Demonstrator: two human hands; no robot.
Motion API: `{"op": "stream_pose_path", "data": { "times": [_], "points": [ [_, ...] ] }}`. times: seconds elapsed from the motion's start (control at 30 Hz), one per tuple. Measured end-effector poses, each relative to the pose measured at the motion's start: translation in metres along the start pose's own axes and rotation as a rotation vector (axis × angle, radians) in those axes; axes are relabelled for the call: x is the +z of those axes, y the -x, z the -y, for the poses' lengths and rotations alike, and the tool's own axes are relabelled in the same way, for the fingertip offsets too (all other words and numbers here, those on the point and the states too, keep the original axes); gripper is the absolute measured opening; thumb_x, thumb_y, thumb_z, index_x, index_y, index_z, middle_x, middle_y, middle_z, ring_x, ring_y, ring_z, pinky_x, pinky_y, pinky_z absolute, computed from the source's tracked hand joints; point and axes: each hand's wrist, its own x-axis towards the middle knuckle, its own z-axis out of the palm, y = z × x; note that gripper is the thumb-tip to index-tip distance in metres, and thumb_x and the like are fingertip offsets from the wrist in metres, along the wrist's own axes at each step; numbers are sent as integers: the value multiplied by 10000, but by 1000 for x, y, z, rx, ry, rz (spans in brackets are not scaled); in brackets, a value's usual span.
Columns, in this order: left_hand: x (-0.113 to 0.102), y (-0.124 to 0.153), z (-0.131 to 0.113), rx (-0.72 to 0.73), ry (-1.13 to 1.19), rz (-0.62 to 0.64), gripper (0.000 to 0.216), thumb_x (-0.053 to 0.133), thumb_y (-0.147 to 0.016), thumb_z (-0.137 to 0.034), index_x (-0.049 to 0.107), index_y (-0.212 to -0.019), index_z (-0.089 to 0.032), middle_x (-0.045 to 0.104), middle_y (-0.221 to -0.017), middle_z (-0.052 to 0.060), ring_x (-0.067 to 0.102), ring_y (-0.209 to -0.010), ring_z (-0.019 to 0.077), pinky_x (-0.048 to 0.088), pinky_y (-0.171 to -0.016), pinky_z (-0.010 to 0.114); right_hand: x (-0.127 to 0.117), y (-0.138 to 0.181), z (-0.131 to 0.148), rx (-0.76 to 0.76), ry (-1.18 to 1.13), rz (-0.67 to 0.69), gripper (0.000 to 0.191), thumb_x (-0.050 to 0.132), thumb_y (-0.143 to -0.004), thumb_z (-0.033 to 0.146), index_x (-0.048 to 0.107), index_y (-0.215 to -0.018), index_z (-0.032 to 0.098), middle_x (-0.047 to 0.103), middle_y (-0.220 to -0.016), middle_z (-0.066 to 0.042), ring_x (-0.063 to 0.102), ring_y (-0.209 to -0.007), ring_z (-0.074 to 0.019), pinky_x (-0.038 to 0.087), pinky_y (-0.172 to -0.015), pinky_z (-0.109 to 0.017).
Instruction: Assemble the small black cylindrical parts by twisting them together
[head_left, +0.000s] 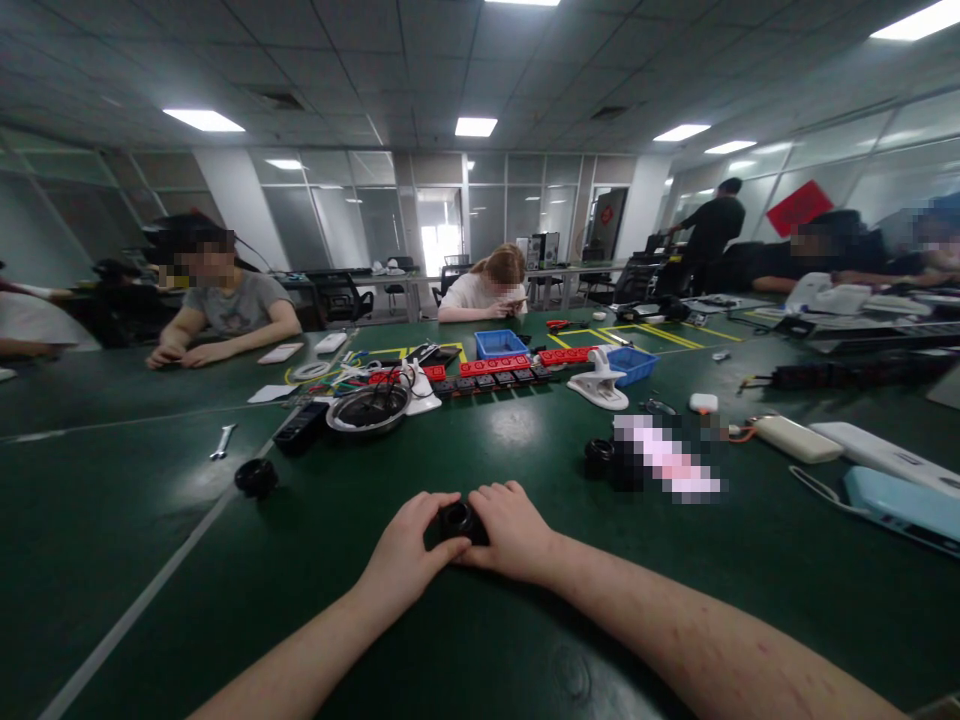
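Both of my hands are closed around a small black round part [456, 517] with a hole in its top, low over the green table. My left hand [411, 540] grips it from the left, thumb in front and fingers behind. From the right, my right hand [516, 530] wraps over its other side and hides much of it. A similar black round part [256, 478] sits to the left on the table. Another black round part [599, 456] lies to the right, beside a blurred-out phone-like object [667, 458].
Ahead stand a round metal dish [367, 408], a white clip-on base [598, 385], red strips [495, 365] and blue trays [501, 345]. A wrench [223, 442] lies left. Power banks, one light blue [904, 508], lie right. Several people sit around the table.
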Motion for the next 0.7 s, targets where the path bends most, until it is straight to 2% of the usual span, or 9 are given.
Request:
{"op": "stream_pose_path", "data": {
  "times": [0.13, 0.23, 0.33, 0.43, 0.57, 0.7],
  "points": [
    [-4, -3, 1, 30, 54, 74, 371, 614, -714, -250, 534, -1076, -242, 568, -977, 27, 531, -913, 208, 431, -781, 325, -5, -2, -9, -52, -146, 90, 528, 624, -626, 556, 526, -967, 165, 563, -908, -65, 504, -830, -218, 359, -721, -336],
    [-5, -3, 0, 32, 83, 108, 375, 598, -733, -250, 521, -1100, -251, 558, -1003, 30, 526, -920, 203, 437, -766, 311, -12, -7, -20, -133, -259, 199, 440, 654, -660, 442, 545, -986, 167, 562, -896, -44, 504, -834, -192, 372, -727, -301],
    [-5, -2, -1, 27, 91, 102, 379, 599, -731, -250, 521, -1102, -251, 556, -1020, 34, 521, -943, 206, 427, -803, 328, -15, -10, -27, -161, -314, 234, 322, 669, -673, 331, 577, -929, 160, 562, -846, -18, 508, -805, -164, 373, -712, -268],
    [-3, -1, -1, 25, 77, 76, 384, 616, -718, -267, 529, -1091, -247, 562, -1016, 36, 519, -956, 215, 414, -835, 352, -11, -10, -26, -97, -354, 218, 279, 689, -647, 328, 581, -839, 157, 560, -778, 8, 507, -728, -136, 367, -635, -232],
    [0, 2, -3, -7, 11, 40, 395, 624, -707, -282, 531, -1088, -235, 568, -1007, 43, 519, -953, 227, 415, -828, 370, -4, -6, -15, 22, -268, 126, 382, 679, -600, 473, 543, -776, 162, 549, -711, 12, 483, -631, -127, 327, -538, -221],
    [1, 3, -3, 7, -30, -3, 386, 620, -708, -278, 533, -1081, -226, 569, -986, 39, 514, -948, 223, 404, -831, 369, 1, -2, -2, 67, -102, 24, 428, 643, -604, 524, 532, -792, 155, 561, -736, -29, 498, -670, -170, 350, -601, -277]
  ]
}}
